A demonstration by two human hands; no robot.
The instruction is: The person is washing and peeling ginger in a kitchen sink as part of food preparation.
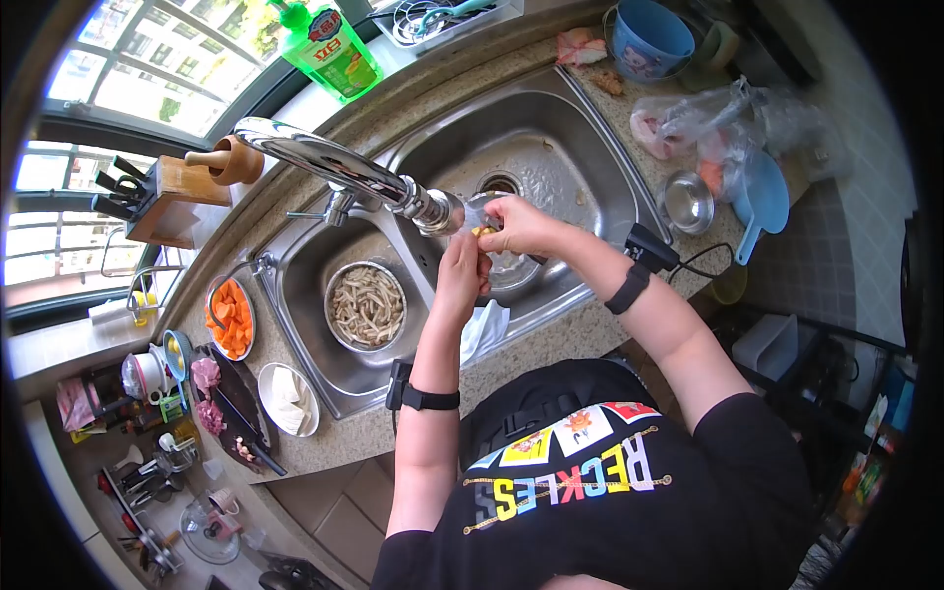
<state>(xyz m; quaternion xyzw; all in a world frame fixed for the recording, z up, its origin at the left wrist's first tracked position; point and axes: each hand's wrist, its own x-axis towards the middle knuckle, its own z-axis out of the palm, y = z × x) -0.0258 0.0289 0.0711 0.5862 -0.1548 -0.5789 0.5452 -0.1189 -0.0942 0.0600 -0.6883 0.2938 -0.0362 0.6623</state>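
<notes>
Under the spout of the faucet (433, 209), my two hands meet over the right sink basin (442, 147). My right hand (526, 228) pinches a small yellowish piece (482, 231), too small to name surely. My left hand (460, 280) is closed against the same piece from below, its fingertips partly hidden. Water appears to run beside my fingers. A metal bowl (516, 280) sits beneath my hands in the basin, mostly covered by them. In the left basin, a round metal bowl (339, 339) holds several pale, finger-like pieces (367, 307) in liquid.
Left on the counter are a bowl of orange chunks (231, 320), white slabs (288, 398) in a bowl and meat on a dark board (241, 393). A knife block (167, 202) and green soap bottle (329, 54) stand behind. Right are plastic bags (757, 113) and a blue scoop (760, 192).
</notes>
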